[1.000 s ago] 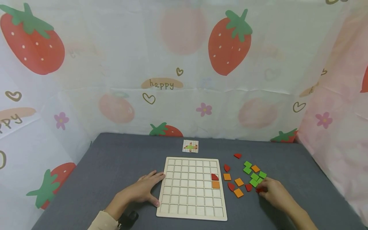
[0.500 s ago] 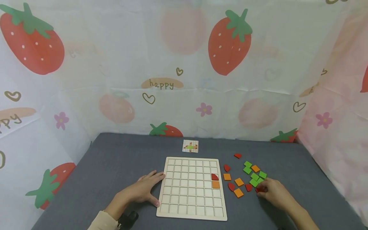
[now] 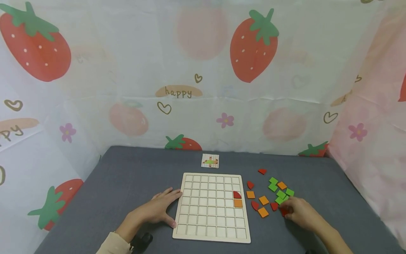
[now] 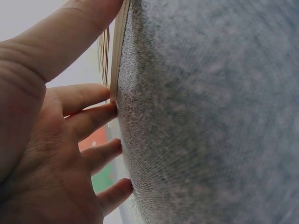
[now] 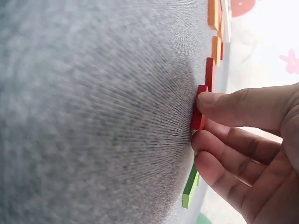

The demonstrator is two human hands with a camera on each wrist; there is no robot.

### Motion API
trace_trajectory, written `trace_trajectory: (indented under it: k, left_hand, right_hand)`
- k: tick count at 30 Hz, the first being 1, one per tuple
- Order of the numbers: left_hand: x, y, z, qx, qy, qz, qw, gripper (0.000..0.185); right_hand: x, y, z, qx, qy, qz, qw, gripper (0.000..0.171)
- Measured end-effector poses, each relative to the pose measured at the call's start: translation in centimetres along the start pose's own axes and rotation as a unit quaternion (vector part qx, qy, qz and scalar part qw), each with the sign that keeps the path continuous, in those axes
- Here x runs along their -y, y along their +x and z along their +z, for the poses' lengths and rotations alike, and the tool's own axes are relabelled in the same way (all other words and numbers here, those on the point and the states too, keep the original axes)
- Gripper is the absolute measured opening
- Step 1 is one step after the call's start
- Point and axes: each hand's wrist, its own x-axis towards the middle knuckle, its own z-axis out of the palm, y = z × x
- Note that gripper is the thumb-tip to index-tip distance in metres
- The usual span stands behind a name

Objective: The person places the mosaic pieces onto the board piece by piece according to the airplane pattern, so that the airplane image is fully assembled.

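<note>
- Fingers of your right hand [image 3: 302, 212] are curled onto a red piece [image 5: 198, 114] that lies on the grey table [image 3: 127, 176]; the right wrist view shows your thumb on its upper edge and a fingertip [image 5: 202, 140] at its lower edge, so you are pinching it while it still touches the cloth.
- Your left hand [image 3: 157, 210] lies flat and relaxed on the table, fingers spread and holding nothing, with fingertips [image 4: 110, 109] and thumb against the left edge of the wooden grid board [image 3: 211, 207].
- Just beside your right hand sit the loose pieces [image 3: 269, 194]: green squares in a cluster touching one another, orange squares and red quarter-round shapes scattered between that hand and the board's right edge.
- The red piece you hold is at the near right end of that scatter, close to a green square [image 5: 190, 186].
- The board's cells hold two pieces in the rightmost column: a red quarter-round [image 3: 237, 194] and, in the cell directly below it and touching, an orange square [image 3: 238, 203].
- Beyond the board's far edge lies a small pattern card [image 3: 210, 161], apart from the board.
- Strawberry-print cloth [image 3: 253, 46] hangs behind and to both sides of the table.
</note>
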Motion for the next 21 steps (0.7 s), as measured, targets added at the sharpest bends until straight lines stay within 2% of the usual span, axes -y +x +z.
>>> trace_trajectory:
  k: [14, 21]
  left_hand:
    - [0.08, -0.01, 0.02, 0.004, -0.012, 0.004, 0.9999, 0.103]
    - [0.16, 0.04, 0.05, 0.004, -0.014, 0.003, 0.9999, 0.103]
  right_hand:
    - [0.48, -0.05, 0.22, 0.017, -0.006, 0.008, 1.000, 0.020]
    - [0.51, -0.17, 0.32, 0.005, 0.000, -0.018, 1.000, 0.017]
